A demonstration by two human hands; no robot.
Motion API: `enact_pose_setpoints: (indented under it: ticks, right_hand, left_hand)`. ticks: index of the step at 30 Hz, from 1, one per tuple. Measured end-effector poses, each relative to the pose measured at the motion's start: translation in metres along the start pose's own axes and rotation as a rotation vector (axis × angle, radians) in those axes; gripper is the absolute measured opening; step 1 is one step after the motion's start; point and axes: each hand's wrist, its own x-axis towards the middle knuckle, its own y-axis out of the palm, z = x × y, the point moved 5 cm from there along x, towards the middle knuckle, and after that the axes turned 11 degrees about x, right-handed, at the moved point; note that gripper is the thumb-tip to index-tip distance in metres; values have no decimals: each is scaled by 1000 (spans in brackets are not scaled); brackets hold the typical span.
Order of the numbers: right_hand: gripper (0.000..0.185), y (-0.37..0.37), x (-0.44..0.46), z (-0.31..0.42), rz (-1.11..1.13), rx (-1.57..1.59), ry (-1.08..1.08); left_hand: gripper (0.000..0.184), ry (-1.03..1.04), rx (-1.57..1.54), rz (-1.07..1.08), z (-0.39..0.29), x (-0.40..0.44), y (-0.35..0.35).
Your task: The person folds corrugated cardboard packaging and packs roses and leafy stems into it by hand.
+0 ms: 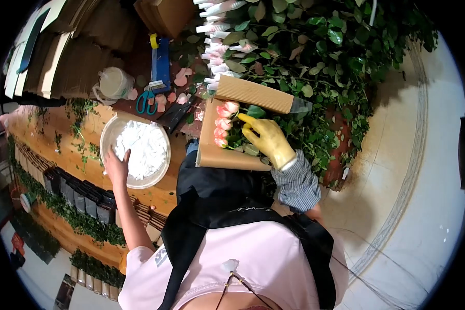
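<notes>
My bare left hand (117,166) reaches over the near-left rim of a round white basin (106,139), its fingers apart at the edge of a heap of small white pieces (143,150). No piece shows in its grip. In a yellow rubber glove, my right hand (266,138) hovers at or rests on the leaves just right of several pink-and-cream roses (223,124). Its forefinger stretches toward the blooms, and the thumb stands apart. The roses lie in a column on an open sheet of corrugated cardboard (232,159) at my lap. Whether the gloved fingertips touch them, I cannot tell.
Beyond the cardboard, a big pile of leafy stems (315,57) with white net-sleeved heads (216,41) covers the table. Teal scissors (146,102), a blue tape dispenser (160,64), a white bucket (113,83) and fallen petals lie left of it. Stacked cardboard (51,57) stands upper left.
</notes>
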Motion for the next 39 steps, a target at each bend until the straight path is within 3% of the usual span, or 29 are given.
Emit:
enact_pose_setpoints:
  ticks: [2,3,6,8,10,14,15,19,21,22,25,28,31,33,34,36,38,39]
  right_hand:
    - [36,-3,-1,25,-12,223,0]
    - [37,1,0,34,-74,299,-27]
    - [37,22,1,33,188,-78,169]
    - [36,49,1,14,437,-477,251]
    - [36,69,4,2,532,-474,212]
    - [22,70,15,8,478,-515,130]
    - [20,68,12,7,369,-478,46]
    - [19,77,13,-1,391,-448,30]
    - [17,70,12,10,403,-395,-168]
    - [17,70,11,8,397,-390,-166]
    - [15,72,8,2,386,-366,-150]
    - [17,72,12,1,238,-279,-5]
    - [22,81,14,-2,376,-317,-40]
    - [23,72,11,3,370,-285,-38]
    - [24,67,10,4,364,-260,-42]
    - [26,77,12,0,341,-253,14]
    - [23,82,10,-4,302,-273,-37]
    - [23,74,7,0,262,-247,-129]
  left_hand:
    - [49,4,-497,161,-43,0,-6]
    - [39,73,-593,240,-77,-1,-7]
    - [26,375,-810,356,-188,-30,-48]
    - [25,480,-779,499,-234,-39,-54]
    - [22,544,-777,374,-255,-44,-40]
    - [19,616,-671,202,-263,-49,-44]
    - [17,623,-713,199,-262,-49,-44]
    - [16,626,-705,164,-260,-55,-44]
    - [16,653,-763,174,-261,-54,-44]
    - [16,658,-758,174,-260,-53,-45]
    - [20,683,-677,230,-263,-54,-49]
    - [20,693,-742,295,-259,-51,-35]
    - [24,697,-813,389,-256,-48,-25]
    - [26,501,-948,601,-252,-54,-47]
    - [26,512,-946,604,-253,-55,-62]
    - [25,705,-617,255,-254,-58,-97]
    - [25,841,-629,224,-266,-71,-102]
    - [25,880,-491,252,-273,-81,-95]
